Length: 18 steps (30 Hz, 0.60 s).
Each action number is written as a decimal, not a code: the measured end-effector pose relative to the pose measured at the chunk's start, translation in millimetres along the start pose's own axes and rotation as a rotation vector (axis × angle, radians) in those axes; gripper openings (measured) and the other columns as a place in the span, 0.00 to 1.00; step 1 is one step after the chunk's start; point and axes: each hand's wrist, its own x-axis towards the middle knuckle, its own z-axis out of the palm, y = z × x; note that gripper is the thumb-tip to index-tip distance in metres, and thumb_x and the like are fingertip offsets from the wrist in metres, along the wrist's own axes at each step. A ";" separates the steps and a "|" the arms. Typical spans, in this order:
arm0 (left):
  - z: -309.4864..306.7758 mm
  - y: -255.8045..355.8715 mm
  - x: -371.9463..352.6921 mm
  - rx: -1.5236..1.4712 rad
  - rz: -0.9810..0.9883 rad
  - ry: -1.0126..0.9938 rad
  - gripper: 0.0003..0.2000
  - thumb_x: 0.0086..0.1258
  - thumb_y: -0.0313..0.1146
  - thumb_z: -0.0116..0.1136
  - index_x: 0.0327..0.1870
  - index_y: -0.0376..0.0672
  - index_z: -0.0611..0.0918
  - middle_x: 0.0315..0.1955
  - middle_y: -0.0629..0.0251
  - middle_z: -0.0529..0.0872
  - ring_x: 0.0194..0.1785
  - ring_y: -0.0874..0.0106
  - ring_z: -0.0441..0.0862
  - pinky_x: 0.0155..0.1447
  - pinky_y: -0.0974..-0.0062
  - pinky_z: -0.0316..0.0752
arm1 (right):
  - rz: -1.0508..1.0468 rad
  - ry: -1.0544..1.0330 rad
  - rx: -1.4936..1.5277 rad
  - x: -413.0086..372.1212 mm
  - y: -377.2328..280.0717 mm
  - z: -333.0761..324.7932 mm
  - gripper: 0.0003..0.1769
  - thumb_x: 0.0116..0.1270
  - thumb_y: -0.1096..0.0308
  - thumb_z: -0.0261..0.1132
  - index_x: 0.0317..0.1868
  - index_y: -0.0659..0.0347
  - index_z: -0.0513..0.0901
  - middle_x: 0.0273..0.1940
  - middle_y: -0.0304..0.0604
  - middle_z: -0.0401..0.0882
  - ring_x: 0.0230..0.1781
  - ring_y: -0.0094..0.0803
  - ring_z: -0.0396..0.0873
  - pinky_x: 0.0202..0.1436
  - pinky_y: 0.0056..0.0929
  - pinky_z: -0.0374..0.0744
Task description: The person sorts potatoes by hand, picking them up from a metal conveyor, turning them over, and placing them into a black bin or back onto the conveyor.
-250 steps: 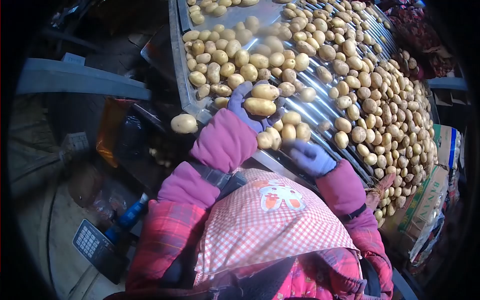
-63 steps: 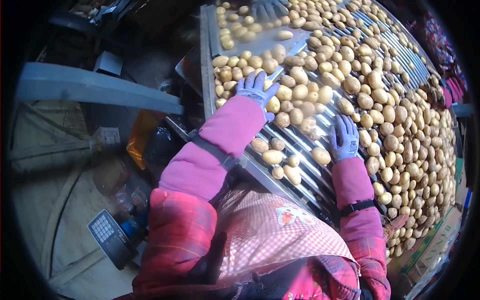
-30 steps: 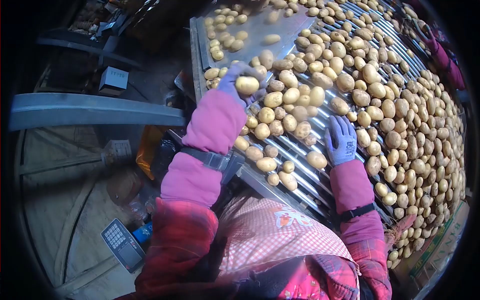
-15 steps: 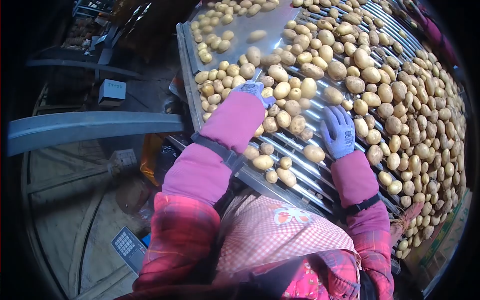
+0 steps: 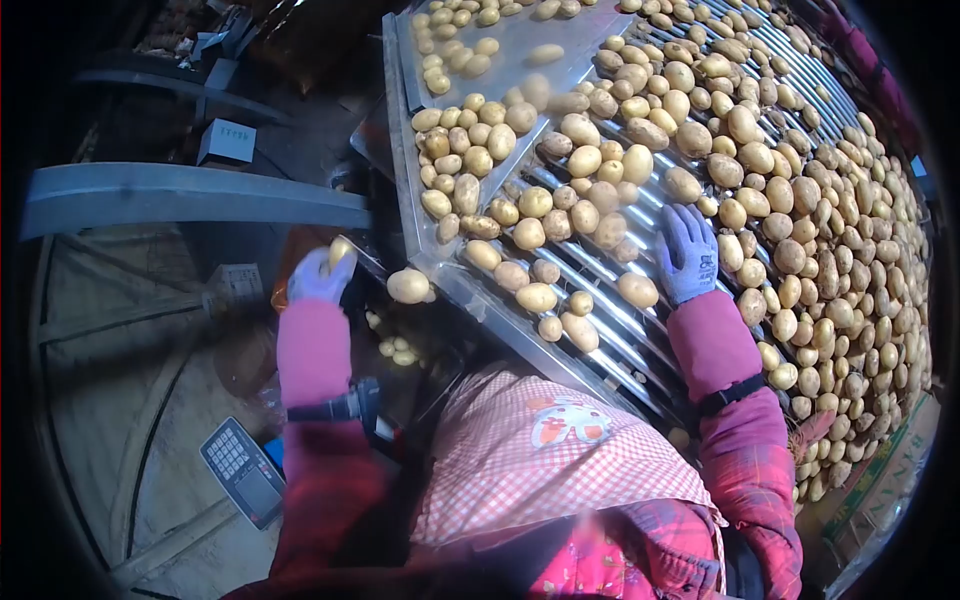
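My left hand (image 5: 318, 278), in a pale purple glove, is off the left side of the roller table (image 5: 480, 290), fingers closed around a potato (image 5: 341, 250). Between that hand and the table's metal edge, a larger potato (image 5: 409, 286) shows above a dark space. Lower down in this space are several small potatoes (image 5: 400, 350). My right hand (image 5: 687, 255), gloved alike, lies over the rollers with its fingers stretched out, beside the dense mass of potatoes (image 5: 800, 250). A loose potato (image 5: 637, 290) rests just left of it.
A smooth metal chute (image 5: 510, 65) with potatoes adjoins the rollers at the far left. A keypad scale (image 5: 243, 470) sits low on the left, below a blue-grey metal bar (image 5: 200, 197). Another person's sleeve (image 5: 870, 70) reaches in at the top right.
My left hand has moved from the potatoes on the table to the left, past its edge, and now holds a potato. My right hand has stayed over the rollers.
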 end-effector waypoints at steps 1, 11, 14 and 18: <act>3.3 -21.1 -18.0 0.008 -0.084 -0.022 0.22 0.57 0.51 0.66 0.40 0.39 0.84 0.31 0.55 0.86 0.37 0.63 0.84 0.46 0.67 0.76 | -0.004 -0.004 -0.004 -0.2 0.4 -0.1 0.25 0.61 0.65 0.63 0.60 0.55 0.75 0.58 0.49 0.74 0.63 0.49 0.69 0.65 0.45 0.67; -7.8 117.7 -45.1 -0.510 0.302 -0.356 0.16 0.65 0.35 0.62 0.52 0.39 0.81 0.42 0.59 0.83 0.44 0.70 0.82 0.49 0.72 0.77 | -0.061 -0.008 -0.047 -0.7 0.6 3.3 0.24 0.62 0.65 0.62 0.60 0.57 0.75 0.59 0.50 0.73 0.63 0.50 0.68 0.66 0.45 0.66; -34.8 224.1 -86.4 -0.653 0.802 -0.830 0.14 0.61 0.35 0.62 0.47 0.40 0.82 0.33 0.60 0.84 0.36 0.66 0.82 0.42 0.70 0.77 | -0.090 -0.005 -0.062 0.5 1.5 4.1 0.24 0.62 0.66 0.62 0.59 0.58 0.75 0.58 0.51 0.73 0.63 0.51 0.68 0.66 0.46 0.66; 21.1 265.9 -195.8 -1.190 1.346 -1.311 0.12 0.68 0.38 0.57 0.48 0.44 0.80 0.41 0.58 0.83 0.47 0.64 0.81 0.50 0.66 0.76 | -0.079 0.021 -0.008 0.0 0.2 1.4 0.20 0.62 0.67 0.62 0.56 0.58 0.78 0.56 0.51 0.75 0.60 0.51 0.70 0.66 0.46 0.67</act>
